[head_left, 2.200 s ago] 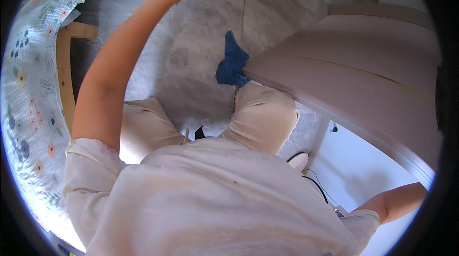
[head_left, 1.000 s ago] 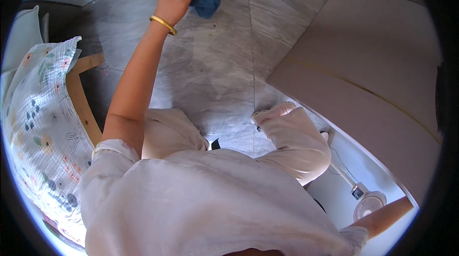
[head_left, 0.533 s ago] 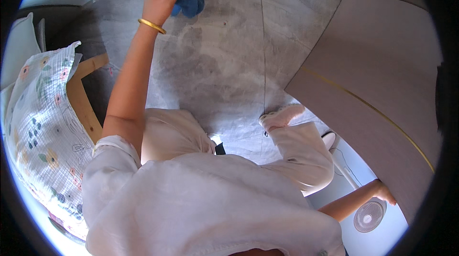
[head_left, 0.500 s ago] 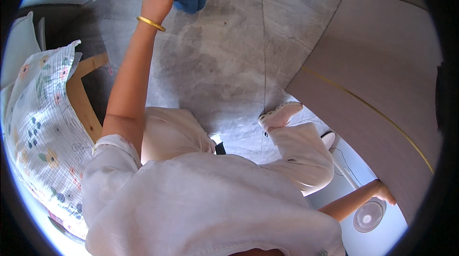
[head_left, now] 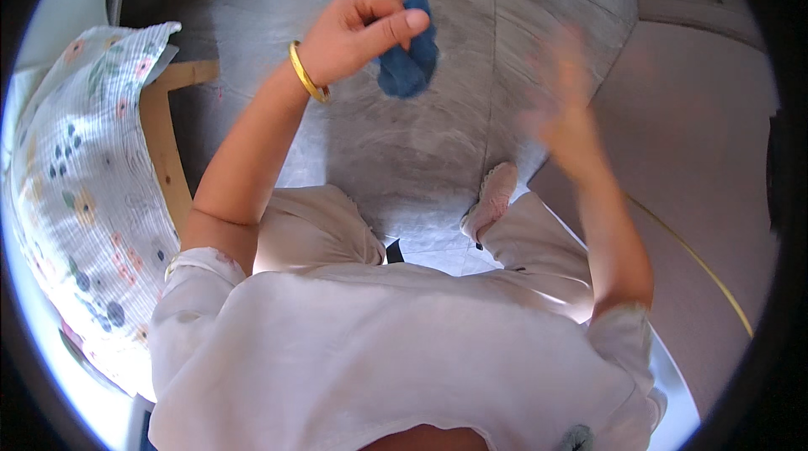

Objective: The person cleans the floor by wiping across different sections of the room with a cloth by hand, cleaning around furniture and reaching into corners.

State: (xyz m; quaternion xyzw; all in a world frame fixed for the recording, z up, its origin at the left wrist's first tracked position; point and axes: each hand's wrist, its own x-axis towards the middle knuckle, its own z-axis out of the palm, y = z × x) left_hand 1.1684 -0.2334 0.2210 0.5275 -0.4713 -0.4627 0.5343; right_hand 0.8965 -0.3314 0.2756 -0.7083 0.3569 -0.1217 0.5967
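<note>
A crumpled blue cloth (head_left: 410, 60) hangs from my left hand (head_left: 349, 39), pinched between the thumb and curled fingers above the grey tiled floor. There is a gold bangle (head_left: 308, 72) around my left wrist. To the right, my right hand (head_left: 566, 102) is raised in front of me, smeared by motion. Its fingers look stretched out and apart, and no object shows in it. The right hand is apart from the cloth and nearest to a taupe panel (head_left: 699, 131) with a thin gold stripe.
On the left, a floral white cloth (head_left: 93, 215) drapes over something beside a light wooden frame (head_left: 168, 156). Grey floor tiles (head_left: 370, 156) stretch ahead of me. My pink shoe (head_left: 494, 194) stands on the floor close to the taupe panel.
My left hand has come nearer and to the right with the blue cloth. My right hand has left the panel's lower right edge and risen forward. My right foot has turned straighter.
</note>
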